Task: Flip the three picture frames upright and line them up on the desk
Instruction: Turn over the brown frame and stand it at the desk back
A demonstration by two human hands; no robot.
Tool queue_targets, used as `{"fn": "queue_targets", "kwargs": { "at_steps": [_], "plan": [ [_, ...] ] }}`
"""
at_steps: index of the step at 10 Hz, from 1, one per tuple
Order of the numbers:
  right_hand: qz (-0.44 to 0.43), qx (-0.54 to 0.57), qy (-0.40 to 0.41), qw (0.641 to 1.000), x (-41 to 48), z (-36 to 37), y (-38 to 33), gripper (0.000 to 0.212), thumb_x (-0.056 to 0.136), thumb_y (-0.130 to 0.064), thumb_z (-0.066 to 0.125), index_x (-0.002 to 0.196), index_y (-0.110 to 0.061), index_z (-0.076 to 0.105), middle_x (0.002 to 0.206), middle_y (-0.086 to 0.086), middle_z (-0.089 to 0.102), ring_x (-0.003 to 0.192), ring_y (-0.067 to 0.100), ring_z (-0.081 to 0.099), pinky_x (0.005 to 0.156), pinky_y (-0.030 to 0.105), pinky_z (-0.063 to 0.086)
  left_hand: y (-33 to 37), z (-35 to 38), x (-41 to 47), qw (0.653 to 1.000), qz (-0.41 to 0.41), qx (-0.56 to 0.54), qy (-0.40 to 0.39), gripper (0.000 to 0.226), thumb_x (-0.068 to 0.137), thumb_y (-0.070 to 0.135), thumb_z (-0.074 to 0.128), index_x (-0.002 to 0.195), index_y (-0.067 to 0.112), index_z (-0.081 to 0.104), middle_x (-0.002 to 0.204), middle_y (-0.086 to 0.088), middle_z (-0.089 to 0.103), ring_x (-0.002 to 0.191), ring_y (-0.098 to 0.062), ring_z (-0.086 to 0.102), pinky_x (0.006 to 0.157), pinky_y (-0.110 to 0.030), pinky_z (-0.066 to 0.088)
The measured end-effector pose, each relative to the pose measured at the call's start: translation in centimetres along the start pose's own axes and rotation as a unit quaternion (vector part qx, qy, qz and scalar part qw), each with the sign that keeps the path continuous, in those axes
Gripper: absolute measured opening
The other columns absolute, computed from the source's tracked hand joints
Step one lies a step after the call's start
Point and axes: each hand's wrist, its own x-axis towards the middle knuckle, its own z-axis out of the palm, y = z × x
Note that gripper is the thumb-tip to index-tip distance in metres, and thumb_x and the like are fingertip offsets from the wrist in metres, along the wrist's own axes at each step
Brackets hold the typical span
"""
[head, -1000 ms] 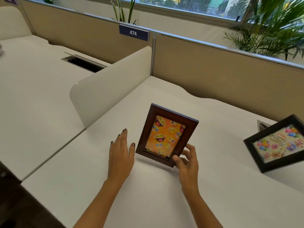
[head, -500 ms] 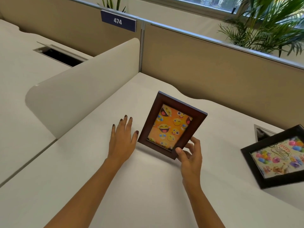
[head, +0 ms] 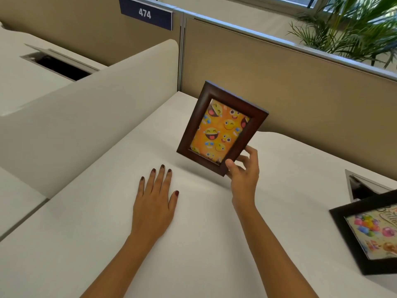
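Desk point(head: 107, 244) open left; black frame point(head: 365, 239) blocks right.

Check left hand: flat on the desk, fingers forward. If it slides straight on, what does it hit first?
Likely nothing soon. The left hand points over bare white desk; the brown wooden emoji frame sits right of that line. Beyond, probably the beige partition panel; depth unclear.

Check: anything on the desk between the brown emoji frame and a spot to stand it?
Nothing visible. The right hand holds the brown frame by its lower corner above bare desk. The left hand lies flat nearer the camera and to the left, and the black frame stands far right.
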Motion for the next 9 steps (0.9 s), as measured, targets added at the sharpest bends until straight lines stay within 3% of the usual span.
{"fn": "queue_targets", "kwargs": {
  "at_steps": [3,4,7,9],
  "plan": [
    [-0.001,-0.034,0.008,0.999,6.6,5.9,1.5,0.041,0.087,-0.010,0.063,0.117,-0.034,0.047,0.106,0.004,0.066,0.091,0.021,0.069,0.076,0.050,0.061,0.1,0.0,0.0,1.000,-0.007,-0.003,-0.002,0.061,0.096,0.045,0.018,0.149,0.017,0.024,0.157,-0.004,0.023,0.145,-0.023,0.020,0.117,-0.046,0.019],
    [-0.007,-0.055,0.004,0.998,7.8,7.1,2.1,0.041,0.087,-0.011,0.064,0.120,-0.030,0.047,0.107,0.003,0.066,0.092,0.019,0.067,0.082,0.050,0.059,0.1,0.1,0.0,1.000,-0.006,-0.006,0.001,0.060,0.096,0.044,0.021,0.150,0.017,0.023,0.158,-0.004,0.023,0.145,-0.023,0.019,0.117,-0.045,0.019],
    [-0.006,-0.081,0.000,0.997,9.0,8.3,2.9,0.041,0.087,-0.013,0.065,0.121,-0.029,0.047,0.107,0.003,0.068,0.086,0.015,0.065,0.087,0.049,0.057,0.1,0.1,0.0,1.000,-0.008,-0.014,0.004,0.059,0.096,0.042,0.024,0.149,0.017,0.025,0.158,-0.002,0.023,0.145,-0.022,0.019,0.117,-0.044,0.017],
    [-0.016,-0.089,-0.012,0.996,9.0,8.5,3.1,0.041,0.089,-0.012,0.064,0.123,-0.029,0.047,0.103,-0.006,0.062,0.080,0.008,0.063,0.087,0.049,0.057,0.1,0.0,0.1,1.000,-0.010,-0.015,0.001,0.060,0.095,0.043,0.023,0.149,0.018,0.024,0.158,-0.002,0.022,0.146,-0.021,0.018,0.117,-0.043,0.016]
  ]
}}
